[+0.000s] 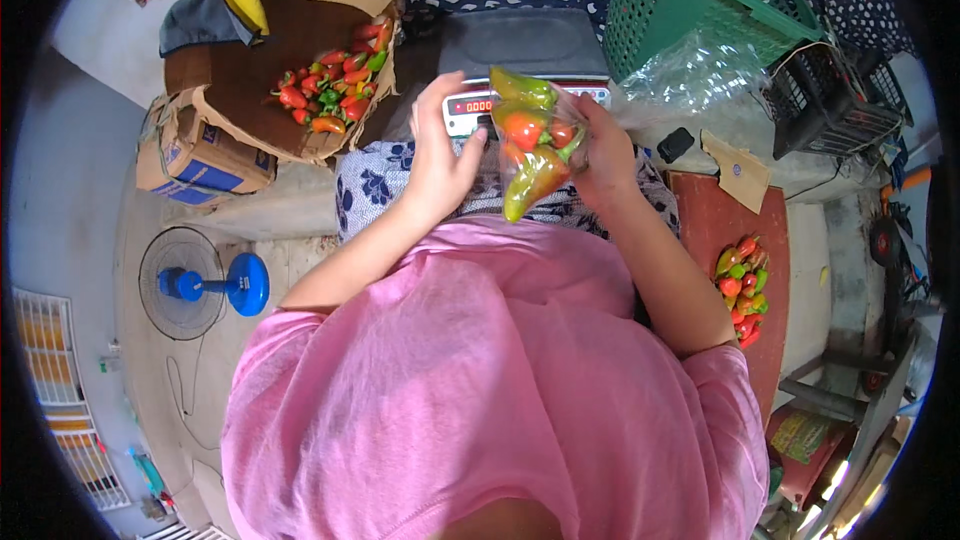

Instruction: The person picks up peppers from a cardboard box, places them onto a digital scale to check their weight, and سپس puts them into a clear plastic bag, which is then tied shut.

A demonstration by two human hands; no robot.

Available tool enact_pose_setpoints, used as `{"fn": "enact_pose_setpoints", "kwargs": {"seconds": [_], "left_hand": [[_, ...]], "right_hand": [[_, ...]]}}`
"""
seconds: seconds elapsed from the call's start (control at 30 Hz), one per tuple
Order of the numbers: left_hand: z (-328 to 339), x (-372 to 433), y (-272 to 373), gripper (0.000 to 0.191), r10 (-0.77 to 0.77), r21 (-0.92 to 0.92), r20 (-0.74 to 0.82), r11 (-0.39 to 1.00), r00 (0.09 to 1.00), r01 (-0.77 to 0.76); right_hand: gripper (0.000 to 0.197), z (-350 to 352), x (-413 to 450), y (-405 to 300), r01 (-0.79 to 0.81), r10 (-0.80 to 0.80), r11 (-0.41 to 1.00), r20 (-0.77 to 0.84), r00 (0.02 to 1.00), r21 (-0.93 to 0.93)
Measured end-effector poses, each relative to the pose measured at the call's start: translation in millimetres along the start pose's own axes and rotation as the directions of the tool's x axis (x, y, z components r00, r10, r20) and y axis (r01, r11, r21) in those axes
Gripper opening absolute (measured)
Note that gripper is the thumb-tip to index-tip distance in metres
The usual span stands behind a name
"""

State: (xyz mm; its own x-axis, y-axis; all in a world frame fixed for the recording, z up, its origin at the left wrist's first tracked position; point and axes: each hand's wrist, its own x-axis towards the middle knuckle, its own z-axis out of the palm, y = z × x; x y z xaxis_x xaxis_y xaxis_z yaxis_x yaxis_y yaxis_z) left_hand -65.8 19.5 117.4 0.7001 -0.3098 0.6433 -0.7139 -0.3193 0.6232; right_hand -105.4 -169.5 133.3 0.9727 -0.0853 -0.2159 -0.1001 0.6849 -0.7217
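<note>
My right hand (606, 157) grips a clear plastic bag of red and green peppers (529, 139) in front of the digital scale. Beside the bag, my left hand (442, 150) is held with fingers apart, near the left end of the scale's display panel; it holds nothing. The scale (525, 45) has a grey platform with nothing on it, and its lit display reads zeros. Part of the panel is hidden behind the bag and my hands.
A torn cardboard box (232, 101) with loose peppers stands at the left. At the right are a green basket (660, 30) with bagged peppers, clear plastic bags (694, 75), a black crate (829, 109) and a red-brown board (694, 221) with peppers. A blue fan (247, 285) stands lower left.
</note>
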Motion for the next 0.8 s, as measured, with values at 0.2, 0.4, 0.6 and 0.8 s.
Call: {"fn": "enact_pose_setpoints", "kwargs": {"seconds": [0.2, 0.4, 0.6, 0.8], "left_hand": [[4.9, -6.3, 35.3, 0.068, -0.21, -0.55, 0.438, 0.707, 0.874, 0.445], [17.6, -11.5, 8.4, 0.055, -0.298, -0.504, 0.262, 0.769, 0.918, 0.393], [17.1, -13.2, 34.4, 0.056, -0.283, -0.709, 0.551, 0.336, 0.785, 0.62], [-19.2, 10.8, 29.2, 0.032, 0.331, 0.005, 0.207, 0.941, 0.921, -0.339]], "right_hand": [[0.043, -9.0, 13.2, 14.0, 0.432, -0.335, 0.802, 0.289, 0.897, -0.412], [0.046, 4.1, 10.7, -9.1, 0.208, -0.192, 0.976, 0.204, 0.96, -0.061], [0.048, 4.6, 4.5, 3.8, 0.26, -0.196, 0.953, 0.337, 0.921, -0.155], [0.04, -13.2, 12.1, -21.6, 0.209, -0.113, 0.936, 0.32, 0.941, -0.283]]}}
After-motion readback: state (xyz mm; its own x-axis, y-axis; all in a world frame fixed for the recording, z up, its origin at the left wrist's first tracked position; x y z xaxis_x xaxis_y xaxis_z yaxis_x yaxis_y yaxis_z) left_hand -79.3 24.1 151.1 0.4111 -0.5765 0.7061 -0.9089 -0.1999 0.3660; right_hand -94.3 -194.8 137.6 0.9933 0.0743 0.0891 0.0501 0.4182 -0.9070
